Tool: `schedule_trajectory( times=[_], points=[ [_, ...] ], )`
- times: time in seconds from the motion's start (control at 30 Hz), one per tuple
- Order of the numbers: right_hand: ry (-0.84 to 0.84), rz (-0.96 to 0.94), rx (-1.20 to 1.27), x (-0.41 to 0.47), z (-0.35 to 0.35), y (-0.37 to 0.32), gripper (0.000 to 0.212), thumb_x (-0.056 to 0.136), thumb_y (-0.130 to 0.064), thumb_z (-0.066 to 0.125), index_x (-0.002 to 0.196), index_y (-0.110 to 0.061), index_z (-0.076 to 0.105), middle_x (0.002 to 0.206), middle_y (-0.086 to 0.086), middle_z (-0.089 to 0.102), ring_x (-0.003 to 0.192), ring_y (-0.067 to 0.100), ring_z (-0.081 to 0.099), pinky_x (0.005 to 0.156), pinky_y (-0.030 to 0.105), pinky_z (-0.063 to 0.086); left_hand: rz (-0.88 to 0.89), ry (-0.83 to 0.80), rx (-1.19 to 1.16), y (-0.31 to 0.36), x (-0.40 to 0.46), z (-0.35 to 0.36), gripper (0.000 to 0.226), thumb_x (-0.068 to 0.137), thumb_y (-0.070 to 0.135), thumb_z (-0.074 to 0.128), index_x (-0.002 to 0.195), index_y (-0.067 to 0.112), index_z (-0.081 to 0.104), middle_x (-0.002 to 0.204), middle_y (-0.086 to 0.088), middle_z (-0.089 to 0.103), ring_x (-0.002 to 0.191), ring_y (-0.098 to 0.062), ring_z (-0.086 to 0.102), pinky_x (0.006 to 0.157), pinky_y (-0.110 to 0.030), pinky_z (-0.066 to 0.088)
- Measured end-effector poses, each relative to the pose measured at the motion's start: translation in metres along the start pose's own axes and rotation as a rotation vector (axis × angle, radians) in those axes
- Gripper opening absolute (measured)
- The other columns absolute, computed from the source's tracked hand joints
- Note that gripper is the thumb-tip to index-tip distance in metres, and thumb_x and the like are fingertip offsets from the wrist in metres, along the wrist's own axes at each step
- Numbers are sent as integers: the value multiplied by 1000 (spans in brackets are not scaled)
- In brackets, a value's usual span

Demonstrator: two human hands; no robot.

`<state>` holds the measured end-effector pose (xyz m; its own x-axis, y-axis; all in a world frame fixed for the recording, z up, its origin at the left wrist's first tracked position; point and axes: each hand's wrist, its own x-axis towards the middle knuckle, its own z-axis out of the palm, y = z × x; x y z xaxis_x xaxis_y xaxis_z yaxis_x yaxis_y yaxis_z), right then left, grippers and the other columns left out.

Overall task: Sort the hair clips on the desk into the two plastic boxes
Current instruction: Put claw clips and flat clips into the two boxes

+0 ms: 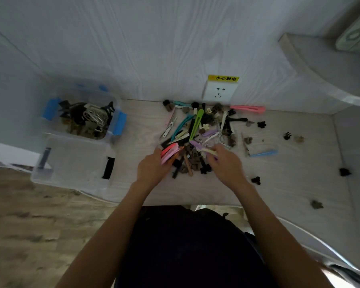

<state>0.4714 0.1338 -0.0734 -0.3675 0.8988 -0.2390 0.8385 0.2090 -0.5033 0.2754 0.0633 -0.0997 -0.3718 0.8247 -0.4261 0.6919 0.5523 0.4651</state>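
Observation:
A heap of mixed hair clips point(204, 132) lies in the middle of the desk, long coloured flat clips among small brown and black claw clips. My left hand point(152, 170) grips a bundle of pink and red flat clips point(169, 152) at the heap's near-left edge. My right hand point(227, 163) pinches a cream flat clip point(209, 151) at the heap's near-right edge. At the left stand two clear plastic boxes: the far box point(112, 113) with blue latches holds claw clips, the near box point(75, 161) with black latches looks empty.
A wall socket point(219, 91) with a yellow warning label sits behind the heap. Stray clips lie scattered to the right: a pink one point(248, 109), a blue one point(264, 153), several small black and brown claws. The desk ends at a wall on the right.

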Motion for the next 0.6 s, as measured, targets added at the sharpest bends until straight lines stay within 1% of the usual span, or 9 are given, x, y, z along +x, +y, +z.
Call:
schedule_trajectory(
  times=[0.07,0.13,0.17,0.23,0.33,0.43,0.47,0.53,0.6],
  points=[
    [-73,-57,-26,-3,23,-15,21,94,-31,47,98,-13,55,71,2,54,64,26,55,56,31,35,1,-14,20,-2,0,-3,44,87,42,54,117,11,49,104,-16,64,92,-33,61,78,-35,45],
    [-121,-80,-111,-4,44,-26,20,94,-31,46,94,-12,54,75,5,58,71,28,57,72,37,40,19,-11,29,-5,-1,-8,43,88,48,52,109,11,51,99,-14,64,86,-32,61,73,-34,42],
    [-118,-69,-177,-4,49,-30,19,94,-30,46,96,-12,54,81,8,62,77,29,59,80,38,39,28,-4,26,-6,-3,-11,43,88,50,50,105,10,52,96,-13,64,83,-31,59,71,-33,41],
    [-81,-42,-323,-2,57,-34,24,93,-31,46,100,-11,56,93,11,66,89,31,61,88,38,38,52,10,3,-10,-7,-20,43,88,49,50,103,8,53,94,-12,63,80,-29,58,71,-34,41],
    [-45,0,-433,5,58,-39,32,92,-40,49,99,-11,60,97,10,68,92,30,62,90,38,38,74,10,-80,-19,-11,-36,36,89,40,54,107,8,53,94,-11,63,84,-29,59,71,-32,41],
    [-68,63,-473,13,57,-44,31,92,-41,49,94,-14,63,93,9,69,87,28,63,87,37,41,147,15,-174,-24,-18,-56,27,89,32,56,105,11,55,86,-6,61,77,-24,59,68,-33,44],
    [-68,82,-463,15,56,-45,31,91,-42,49,93,-15,63,93,9,69,87,28,63,87,36,41,172,21,-202,-25,-19,-62,23,89,31,56,103,13,55,81,-3,60,72,-21,59,65,-32,45],
    [-52,122,-431,15,53,-47,32,90,-43,50,95,-14,63,93,10,68,87,30,63,86,36,41,226,42,-234,-28,-22,-79,16,89,31,57,98,18,54,71,7,54,62,-10,53,57,-24,42],
    [-21,181,-305,13,48,-52,29,89,-37,53,100,-11,62,93,13,68,87,33,62,82,38,44,272,78,-215,-36,-22,-98,12,89,30,57,96,22,52,67,11,48,59,-4,49,53,-20,40]
  ],
)
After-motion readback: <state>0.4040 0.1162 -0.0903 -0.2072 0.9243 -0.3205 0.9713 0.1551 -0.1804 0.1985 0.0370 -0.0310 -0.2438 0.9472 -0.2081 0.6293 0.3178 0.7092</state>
